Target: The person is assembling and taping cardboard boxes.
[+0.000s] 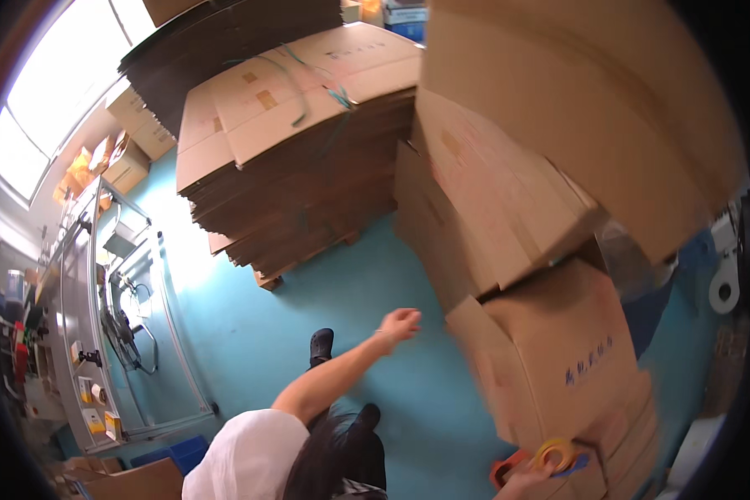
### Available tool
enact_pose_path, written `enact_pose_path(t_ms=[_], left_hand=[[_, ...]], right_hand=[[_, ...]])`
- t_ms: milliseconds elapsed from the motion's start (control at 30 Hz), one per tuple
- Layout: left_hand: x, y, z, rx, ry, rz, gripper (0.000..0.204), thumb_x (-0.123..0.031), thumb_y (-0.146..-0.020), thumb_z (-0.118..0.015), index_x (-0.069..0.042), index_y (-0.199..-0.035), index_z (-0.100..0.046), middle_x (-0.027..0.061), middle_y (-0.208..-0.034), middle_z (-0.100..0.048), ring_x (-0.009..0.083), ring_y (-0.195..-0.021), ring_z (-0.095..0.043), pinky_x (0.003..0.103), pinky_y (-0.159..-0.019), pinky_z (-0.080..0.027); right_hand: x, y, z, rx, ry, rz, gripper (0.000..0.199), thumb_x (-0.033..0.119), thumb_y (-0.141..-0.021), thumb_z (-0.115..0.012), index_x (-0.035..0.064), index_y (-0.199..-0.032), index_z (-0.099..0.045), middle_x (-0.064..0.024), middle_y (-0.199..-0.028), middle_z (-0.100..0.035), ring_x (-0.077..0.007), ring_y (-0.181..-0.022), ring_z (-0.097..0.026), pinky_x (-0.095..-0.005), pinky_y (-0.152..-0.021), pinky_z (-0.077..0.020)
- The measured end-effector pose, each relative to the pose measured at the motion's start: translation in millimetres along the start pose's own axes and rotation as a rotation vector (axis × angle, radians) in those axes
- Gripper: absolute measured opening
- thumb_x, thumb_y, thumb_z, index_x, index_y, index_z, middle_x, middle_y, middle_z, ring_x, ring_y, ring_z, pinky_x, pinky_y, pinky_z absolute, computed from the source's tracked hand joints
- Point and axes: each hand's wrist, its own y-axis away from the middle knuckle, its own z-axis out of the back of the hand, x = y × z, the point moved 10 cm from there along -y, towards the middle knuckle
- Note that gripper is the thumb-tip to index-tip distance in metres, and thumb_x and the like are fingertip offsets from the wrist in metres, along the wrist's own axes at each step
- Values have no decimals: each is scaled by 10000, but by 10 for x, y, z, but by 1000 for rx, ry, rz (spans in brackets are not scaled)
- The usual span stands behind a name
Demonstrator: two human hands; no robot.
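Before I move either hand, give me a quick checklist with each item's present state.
1. Left hand free: ok, fingers curled, nothing visibly held.
2. Right hand holding the tape dispenser: ok, at the lower edge.
3. Loose tape end ready: cannot tell, too small and blurred.
4. Printed carton sealed: cannot tell.
5. Shoes apart from the flattened-cardboard stack: ok.
6. Left hand touching the printed carton: not ok, apart from it.
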Motion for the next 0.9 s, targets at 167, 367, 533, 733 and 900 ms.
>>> enact_pose_path(t_ms=[167,367,533,733,900], left_hand=[[-1192,291,4192,-953,-27,-482,443,-469,-927,-598,-31,-864,-636,23,-665,-612,114,-564,-559,262,-501,-457],[-2914,-87,4501,-513,786,-310,560,-489,-904,-629,4,-1157,-546,88,-970,-623,155,-784,-639,236,-599,-549],[-3651,169,4862,-466,786,-440,304,-308,-981,-568,-9,-1030,-550,78,-930,-614,211,-771,-687,222,-561,-556],[-3731,942,6878,-804,703,-563,328,-309,-995,-536,17,-1026,-551,125,-873,-664,200,-734,-701,189,-508,-544],[-3374,965,7072,-748,692,-497,391,-281,-990,-551,89,-1115,-524,154,-1003,-629,214,-790,-682,242,-713,-590]], right_hand=[[-642,1599,-1513,307,-97,-538,482,305,-864,-542,56,-1274,-499,-81,-1111,-606,-226,-1025,-591,-422,-883,-467],[-490,3472,-2815,425,-71,-1066,329,255,-841,-547,102,-1132,-541,-46,-909,-616,-178,-868,-615,-348,-761,-478],[18,4403,-5034,820,-211,-1104,250,97,-855,-554,43,-1099,-556,-98,-973,-622,-215,-949,-627,-356,-857,-499],[488,4648,-6208,1200,-47,-705,368,54,-848,-536,18,-1213,-517,-88,-1152,-574,-200,-1088,-563,-339,-977,-428],[1187,5265,-7843,1423,-365,-893,414,59,-861,-536,48,-1275,-517,-56,-1178,-581,-160,-1132,-537,-326,-1024,-392]])
